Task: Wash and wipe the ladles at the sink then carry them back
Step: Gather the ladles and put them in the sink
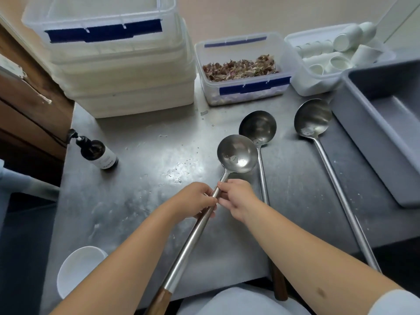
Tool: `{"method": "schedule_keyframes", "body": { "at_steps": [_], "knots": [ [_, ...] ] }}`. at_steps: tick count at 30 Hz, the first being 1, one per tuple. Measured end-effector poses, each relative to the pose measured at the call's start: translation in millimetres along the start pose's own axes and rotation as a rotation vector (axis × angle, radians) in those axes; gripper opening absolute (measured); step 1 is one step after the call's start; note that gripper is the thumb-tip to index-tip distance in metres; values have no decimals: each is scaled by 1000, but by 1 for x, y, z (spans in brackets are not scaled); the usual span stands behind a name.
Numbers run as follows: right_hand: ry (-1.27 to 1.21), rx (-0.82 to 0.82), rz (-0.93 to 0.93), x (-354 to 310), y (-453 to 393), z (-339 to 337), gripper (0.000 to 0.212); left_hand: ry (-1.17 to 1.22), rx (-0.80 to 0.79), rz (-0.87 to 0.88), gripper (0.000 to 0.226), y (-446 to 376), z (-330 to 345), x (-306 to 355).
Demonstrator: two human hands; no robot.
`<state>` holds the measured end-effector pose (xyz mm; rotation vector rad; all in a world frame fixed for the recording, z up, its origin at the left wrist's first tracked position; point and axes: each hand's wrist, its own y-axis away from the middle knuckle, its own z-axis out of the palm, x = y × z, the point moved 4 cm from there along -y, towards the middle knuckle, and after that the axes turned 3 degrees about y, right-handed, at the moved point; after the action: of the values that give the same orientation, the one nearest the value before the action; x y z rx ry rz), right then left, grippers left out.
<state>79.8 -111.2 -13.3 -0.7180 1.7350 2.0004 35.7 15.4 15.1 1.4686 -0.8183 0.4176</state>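
Three long steel ladles are over a steel table (127,201). Both hands hold the nearest ladle (237,153) by its shaft just below the bowl. My left hand (195,198) wraps the shaft from the left, and my right hand (236,197) pinches it from the right. Its wooden handle end points back toward me. A second ladle (258,127) lies flat on the table just right of it, with a brown wooden handle at the table's front edge. The third ladle (313,118) lies further right, its shaft running to the front right.
Stacked clear lidded tubs (122,71) stand at the back left. A tub of dried petals (241,69) and a tub of white cups (329,55) are behind the ladles. A grey bin (386,123) sits right, a dark pump bottle (97,152) left, a white bowl (77,267) front left.
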Motion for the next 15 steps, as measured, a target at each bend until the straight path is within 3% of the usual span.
{"method": "schedule_keyframes", "body": {
  "at_steps": [7,11,15],
  "knots": [
    [-140,118,-105,-16,40,-60,17,-99,-108,77,15,7,50,46],
    [-222,187,-151,-17,65,-103,5,-178,-171,103,13,9,89,69],
    [-319,249,-203,-10,91,-143,15,-238,-247,132,16,18,133,87]
  ]
}}
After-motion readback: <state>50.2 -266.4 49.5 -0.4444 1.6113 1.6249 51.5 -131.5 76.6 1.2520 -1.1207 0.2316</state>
